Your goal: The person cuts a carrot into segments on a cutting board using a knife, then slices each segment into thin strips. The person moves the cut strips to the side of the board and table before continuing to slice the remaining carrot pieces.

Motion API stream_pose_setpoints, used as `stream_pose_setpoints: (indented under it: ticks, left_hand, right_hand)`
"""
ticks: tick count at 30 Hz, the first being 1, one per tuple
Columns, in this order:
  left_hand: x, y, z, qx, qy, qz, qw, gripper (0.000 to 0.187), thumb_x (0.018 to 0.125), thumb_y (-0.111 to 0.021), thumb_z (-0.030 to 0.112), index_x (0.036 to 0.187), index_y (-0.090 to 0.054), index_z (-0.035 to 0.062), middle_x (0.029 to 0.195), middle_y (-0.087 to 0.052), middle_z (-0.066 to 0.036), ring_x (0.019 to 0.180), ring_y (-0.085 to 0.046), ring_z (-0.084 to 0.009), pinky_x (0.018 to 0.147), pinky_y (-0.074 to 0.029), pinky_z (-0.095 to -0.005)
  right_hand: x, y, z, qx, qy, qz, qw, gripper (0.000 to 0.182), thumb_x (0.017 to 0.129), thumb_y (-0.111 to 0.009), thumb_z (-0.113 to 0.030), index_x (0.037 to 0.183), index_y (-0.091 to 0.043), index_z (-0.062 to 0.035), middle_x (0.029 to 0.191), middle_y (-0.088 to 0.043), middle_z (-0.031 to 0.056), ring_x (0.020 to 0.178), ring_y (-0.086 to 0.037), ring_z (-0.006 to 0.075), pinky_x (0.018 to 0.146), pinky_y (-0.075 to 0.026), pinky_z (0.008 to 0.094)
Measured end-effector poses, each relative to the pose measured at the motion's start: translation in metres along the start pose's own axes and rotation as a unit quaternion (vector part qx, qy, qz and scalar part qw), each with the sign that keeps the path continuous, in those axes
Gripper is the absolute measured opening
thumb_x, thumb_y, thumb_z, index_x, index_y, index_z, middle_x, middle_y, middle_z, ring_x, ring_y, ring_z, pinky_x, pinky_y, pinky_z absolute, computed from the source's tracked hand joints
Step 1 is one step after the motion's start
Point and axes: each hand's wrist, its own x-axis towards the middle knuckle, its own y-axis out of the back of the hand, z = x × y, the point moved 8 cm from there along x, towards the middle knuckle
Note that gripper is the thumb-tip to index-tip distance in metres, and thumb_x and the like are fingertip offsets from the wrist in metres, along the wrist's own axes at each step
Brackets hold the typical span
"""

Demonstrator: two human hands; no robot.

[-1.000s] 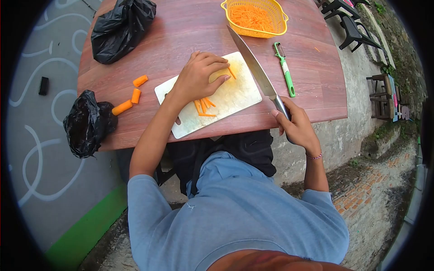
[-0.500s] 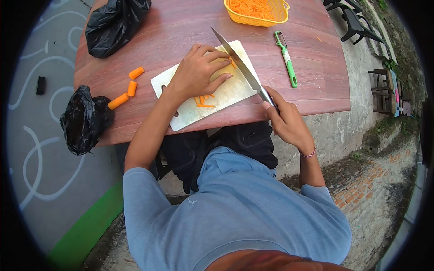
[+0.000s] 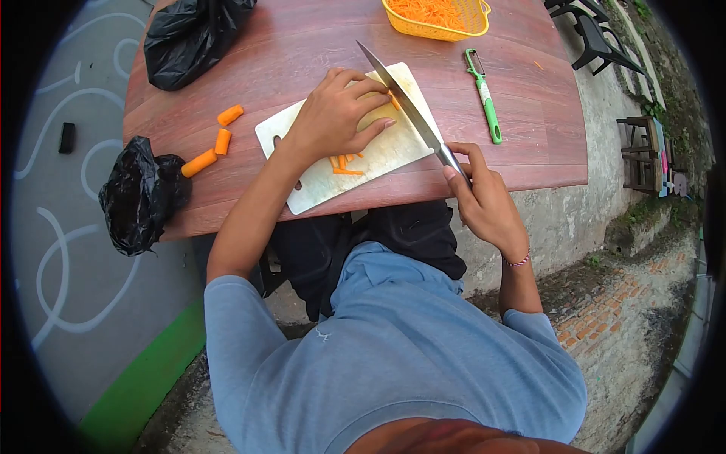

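My right hand is wrapped round the handle of a kitchen knife, whose long blade slants across the right part of a white cutting board. My left hand rests over the board with fingers bent, its fingertips holding a carrot piece against the blade's left side. Most of that piece is hidden by the fingers. Several cut carrot sticks lie on the board below my left palm.
Carrot chunks lie left of the board, beside a black plastic bag at the table edge. Another black bag sits at the back left. A yellow basket of shredded carrot and a green peeler are to the right.
The view has shifted slightly, so the tabletop things appear a little higher and further right. Both hands keep nearly the same pose, with the knife still beside the left fingertips.
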Motion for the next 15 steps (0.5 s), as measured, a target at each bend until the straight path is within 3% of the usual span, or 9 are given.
stream_pose_setpoints:
  ticks: [1, 11, 15]
  left_hand:
    - [0.0001, -0.0002, -0.0001, -0.001, 0.000, 0.000, 1.000, 0.033, 0.093, -0.080, 0.032, 0.116, -0.079, 0.0081, 0.122, -0.074, -0.007, 0.121, -0.062, -0.0306, 0.105, -0.052, -0.0441]
    - [-0.0012, -0.0021, 0.0050, 0.029, 0.008, 0.010, 0.999, 0.032, 0.093, -0.079, 0.033, 0.114, -0.079, 0.0089, 0.120, -0.075, -0.007, 0.121, -0.065, -0.0305, 0.113, -0.047, -0.0535]
    - [-0.0016, -0.0035, 0.0048, 0.036, 0.011, 0.009, 0.999, 0.032, 0.093, -0.079, 0.033, 0.115, -0.079, 0.0094, 0.120, -0.075, -0.007, 0.122, -0.065, -0.0301, 0.115, -0.044, -0.0579]
  right_hand:
    - [-0.0001, 0.0001, -0.0004, 0.012, -0.009, -0.002, 1.000, 0.035, 0.108, -0.058, -0.018, 0.138, -0.051, -0.0030, 0.068, -0.061, 0.0190, 0.063, -0.063, 0.0418, 0.062, -0.042, 0.0507]
    - [0.0016, -0.0001, 0.0006, -0.004, -0.033, -0.017, 0.999, 0.036, 0.107, -0.058, -0.018, 0.139, -0.052, -0.0025, 0.068, -0.061, 0.0192, 0.064, -0.064, 0.0419, 0.063, -0.044, 0.0504]
    - [-0.0008, -0.0012, -0.0027, -0.025, 0.003, 0.000, 1.000, 0.035, 0.107, -0.059, -0.016, 0.138, -0.051, -0.0029, 0.070, -0.063, 0.0223, 0.069, -0.066, 0.0469, 0.063, -0.045, 0.0533]
